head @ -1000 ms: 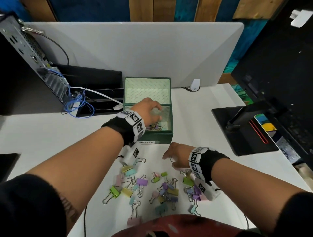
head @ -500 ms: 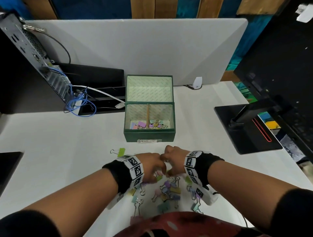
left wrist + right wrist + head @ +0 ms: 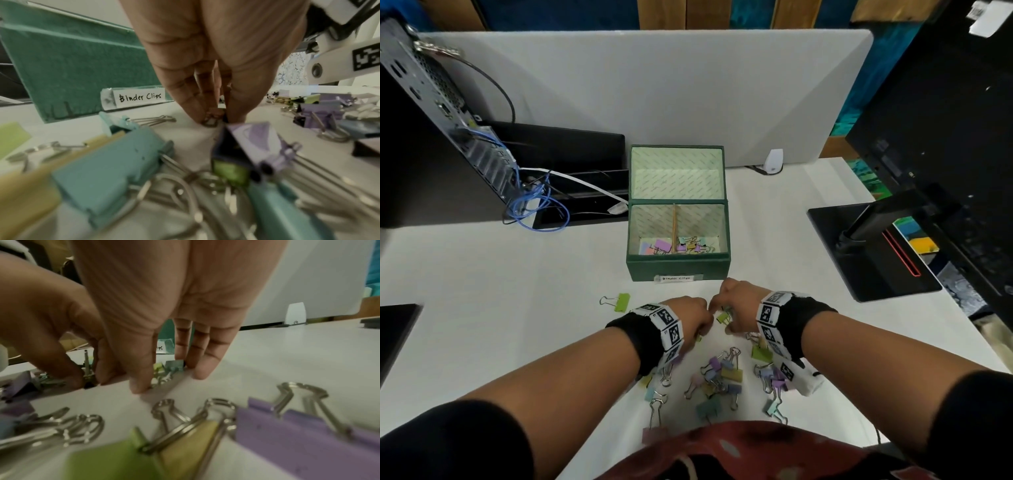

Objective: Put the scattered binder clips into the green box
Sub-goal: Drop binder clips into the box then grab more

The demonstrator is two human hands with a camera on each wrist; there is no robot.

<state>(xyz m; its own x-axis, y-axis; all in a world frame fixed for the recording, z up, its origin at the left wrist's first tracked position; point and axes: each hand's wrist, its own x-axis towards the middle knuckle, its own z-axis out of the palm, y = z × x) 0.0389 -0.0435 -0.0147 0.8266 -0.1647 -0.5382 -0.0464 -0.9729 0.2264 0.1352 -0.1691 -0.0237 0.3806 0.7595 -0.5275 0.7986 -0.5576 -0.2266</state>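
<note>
Green box (image 3: 678, 269) carried a taped label (image 3: 139, 97) reading "Binder Clips", just beyond the fingertips. Left hand (image 3: 688, 317) pinched a clip's wire handle on the table. Right hand (image 3: 738, 305) reached down, fingers loosely apart over small binder clips (image 3: 168, 369); grip unclear.

A green box (image 3: 677, 269) sits open on the white tabletop (image 3: 482, 291), its lid folded back flat behind it. A handwritten label (image 3: 139, 97) on its front wall reads "Binder Clips". A thin divider splits the inside into two compartments, and a few pastel clips (image 3: 681, 246) lie at the bottom on both sides. In front of the box, binder clips (image 3: 722, 377) in purple, green, yellow and teal are scattered in a loose pile, wire handles pointing all ways. One green clip (image 3: 619, 302) lies apart, in front of the box and to the left. Another small green clip (image 3: 723, 318) lies just in front of the box.
</note>
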